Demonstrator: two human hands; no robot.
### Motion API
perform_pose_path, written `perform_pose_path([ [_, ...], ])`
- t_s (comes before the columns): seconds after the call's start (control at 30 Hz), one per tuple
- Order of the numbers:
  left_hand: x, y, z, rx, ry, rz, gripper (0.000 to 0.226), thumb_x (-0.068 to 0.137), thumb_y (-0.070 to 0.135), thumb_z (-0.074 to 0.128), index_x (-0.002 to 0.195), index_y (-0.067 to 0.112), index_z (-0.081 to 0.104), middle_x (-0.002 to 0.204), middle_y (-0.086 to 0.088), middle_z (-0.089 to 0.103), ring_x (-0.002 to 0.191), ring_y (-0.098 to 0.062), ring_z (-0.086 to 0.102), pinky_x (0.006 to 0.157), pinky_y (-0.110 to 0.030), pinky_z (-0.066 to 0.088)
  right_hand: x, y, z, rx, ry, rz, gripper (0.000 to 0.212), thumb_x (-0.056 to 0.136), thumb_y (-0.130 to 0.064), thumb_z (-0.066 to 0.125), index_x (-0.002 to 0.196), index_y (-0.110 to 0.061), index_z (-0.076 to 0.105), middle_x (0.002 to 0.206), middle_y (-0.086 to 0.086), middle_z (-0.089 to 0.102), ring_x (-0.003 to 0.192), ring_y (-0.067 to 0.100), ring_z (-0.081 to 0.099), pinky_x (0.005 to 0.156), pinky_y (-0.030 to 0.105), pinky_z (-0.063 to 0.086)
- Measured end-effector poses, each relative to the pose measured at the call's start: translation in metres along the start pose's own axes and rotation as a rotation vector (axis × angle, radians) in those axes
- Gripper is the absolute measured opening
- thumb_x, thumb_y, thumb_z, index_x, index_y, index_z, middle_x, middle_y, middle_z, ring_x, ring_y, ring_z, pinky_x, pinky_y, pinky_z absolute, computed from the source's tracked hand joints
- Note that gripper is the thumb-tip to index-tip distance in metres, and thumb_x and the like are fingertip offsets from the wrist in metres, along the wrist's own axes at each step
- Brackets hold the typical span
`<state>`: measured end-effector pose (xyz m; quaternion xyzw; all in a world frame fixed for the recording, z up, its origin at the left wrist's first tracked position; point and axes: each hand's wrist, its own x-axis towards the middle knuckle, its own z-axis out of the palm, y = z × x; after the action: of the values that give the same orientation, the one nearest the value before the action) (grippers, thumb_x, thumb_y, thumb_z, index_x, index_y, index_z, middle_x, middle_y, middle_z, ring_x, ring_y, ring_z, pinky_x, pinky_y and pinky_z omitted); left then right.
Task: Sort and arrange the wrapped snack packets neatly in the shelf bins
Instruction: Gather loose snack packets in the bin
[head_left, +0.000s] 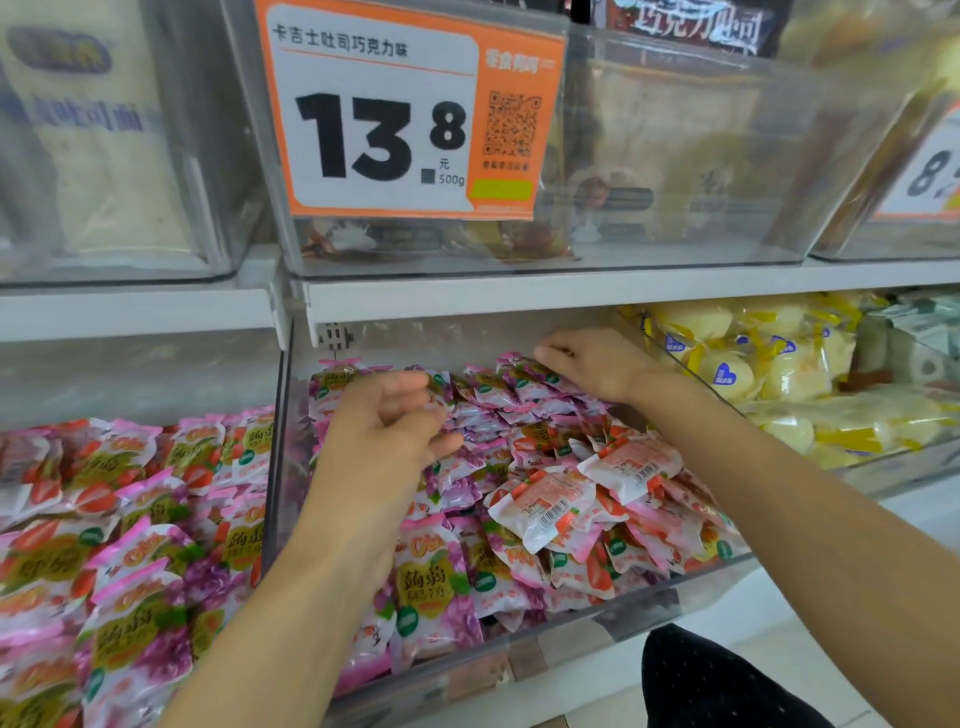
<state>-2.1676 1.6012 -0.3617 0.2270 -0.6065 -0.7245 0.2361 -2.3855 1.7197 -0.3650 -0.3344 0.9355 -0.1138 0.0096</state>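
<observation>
A clear plastic bin (639, 618) on the lower shelf is full of pink and purple wrapped snack packets (441, 587). Two red-and-white packets (550, 506) lie barcode side up on the pile at right. My left hand (387, 431) hovers over the packets at the bin's middle left, fingers loosely curled, touching purple packets near its fingertips. My right hand (592, 366) reaches to the back of the bin, palm down on the rear row of packets (524, 387). Whether either hand grips a packet cannot be made out.
The bin to the left (130, 519) holds pink strawberry-print packets. The bin to the right (779, 374) holds yellow wrapped cakes. The upper shelf (519, 299) carries clear bins with an orange price tag (405, 109) reading 13.8. White floor and a dark trouser leg (717, 680) show below.
</observation>
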Motion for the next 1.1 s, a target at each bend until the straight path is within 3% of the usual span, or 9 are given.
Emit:
perform_pose_path([
  [0.1, 0.001, 0.003, -0.008, 0.037, 0.061, 0.083, 0.026, 0.093, -0.004, 0.048, 0.110, 0.015, 0.054, 0.112, -0.005, 0.055, 0.071, 0.001, 0.067, 0.081, -0.026, 0.053, -0.006, 0.003, 0.004, -0.179, -0.201, -0.012, 0.047, 0.101, -0.041, 0.027, 0.145, -0.023, 0.032, 0.149, 0.005, 0.037, 0.134, 0.027, 0.037, 0.108, 0.038, 0.033],
  [0.27, 0.001, 0.001, -0.016, 0.189, 0.116, 0.158, 0.041, 0.087, -0.014, 0.045, 0.107, 0.020, 0.050, 0.107, 0.005, 0.054, 0.099, -0.005, 0.056, 0.092, -0.039, 0.051, -0.009, -0.009, 0.011, -0.233, -0.169, -0.067, 0.053, 0.099, -0.048, 0.023, 0.149, -0.031, 0.017, 0.158, 0.001, 0.011, 0.144, 0.029, 0.012, 0.115, 0.047, 0.020],
  [0.4, -0.001, 0.001, -0.021, 0.229, 0.140, 0.152, 0.045, 0.086, -0.018, 0.041, 0.108, 0.021, 0.048, 0.112, 0.001, 0.053, 0.102, -0.007, 0.053, 0.090, -0.041, 0.052, -0.018, -0.029, 0.013, -0.310, -0.164, -0.104, 0.050, 0.099, -0.049, 0.023, 0.146, -0.033, 0.025, 0.155, -0.002, 0.023, 0.142, 0.025, 0.018, 0.115, 0.049, 0.017],
  [0.5, -0.001, 0.003, -0.023, 0.240, 0.145, 0.143, 0.046, 0.085, -0.019, 0.039, 0.109, 0.019, 0.047, 0.116, -0.001, 0.052, 0.110, -0.014, 0.051, 0.091, -0.041, 0.051, -0.041, -0.061, 0.012, -0.144, 0.140, -0.228, 0.034, 0.098, -0.034, 0.040, 0.127, -0.023, 0.055, 0.132, 0.003, 0.053, 0.123, 0.024, 0.046, 0.101, 0.039, 0.037],
  [0.6, 0.000, 0.002, -0.023, 0.256, 0.147, 0.131, 0.049, 0.084, -0.020, 0.038, 0.110, 0.019, 0.046, 0.116, 0.000, 0.050, 0.110, -0.013, 0.049, 0.096, -0.044, 0.048, -0.067, -0.095, 0.020, 0.227, 0.038, -0.262, 0.023, 0.093, -0.025, 0.054, 0.111, -0.015, 0.066, 0.110, 0.000, 0.066, 0.100, 0.014, 0.059, 0.084, 0.023, 0.043],
  [0.73, -0.001, -0.002, -0.022, 0.277, 0.119, 0.071, 0.054, 0.085, -0.020, 0.041, 0.128, 0.012, 0.042, 0.121, -0.002, 0.047, 0.111, -0.012, 0.046, 0.101, -0.037, 0.044, -0.076, -0.104, 0.035, 0.325, -0.002, -0.199, 0.017, 0.087, -0.016, 0.064, 0.101, -0.007, 0.070, 0.103, 0.005, 0.069, 0.092, 0.014, 0.061, 0.082, 0.021, 0.046],
  [0.9, -0.003, -0.003, -0.021, 0.282, 0.090, 0.030, 0.059, 0.087, -0.018, 0.041, 0.135, 0.014, 0.032, 0.122, -0.002, 0.042, 0.112, -0.012, 0.045, 0.082, -0.021, 0.044, -0.080, -0.099, 0.032, 0.440, -0.031, -0.145, 0.015, 0.089, -0.013, 0.060, 0.091, -0.006, 0.074, 0.071, -0.010, 0.064, 0.061, 0.002, 0.055, 0.058, 0.005, 0.040],
  [1.0, -0.002, -0.004, -0.020, 0.289, 0.086, 0.020, 0.057, 0.090, -0.014, 0.041, 0.137, 0.016, 0.030, 0.125, -0.003, 0.041, 0.112, -0.015, 0.051, 0.063, -0.011, 0.042, -0.075, -0.103, 0.034, 0.630, 0.023, -0.065, 0.030, 0.095, -0.023, 0.052, 0.088, 0.001, 0.068, 0.067, 0.005, 0.064, 0.050, 0.003, 0.055, 0.055, 0.018, 0.047],
  [1.1, -0.003, -0.006, -0.020, 0.304, 0.092, 0.010, 0.054, 0.092, -0.011, 0.039, 0.137, 0.018, 0.030, 0.131, -0.006, 0.041, 0.110, -0.016, 0.053, 0.051, -0.005, 0.042, -0.066, -0.114, 0.040, 0.570, -0.014, -0.025, 0.049, 0.095, -0.038, 0.048, 0.067, 0.001, 0.051, 0.067, 0.019, 0.058, 0.044, 0.012, 0.048, 0.052, 0.029, 0.041],
])
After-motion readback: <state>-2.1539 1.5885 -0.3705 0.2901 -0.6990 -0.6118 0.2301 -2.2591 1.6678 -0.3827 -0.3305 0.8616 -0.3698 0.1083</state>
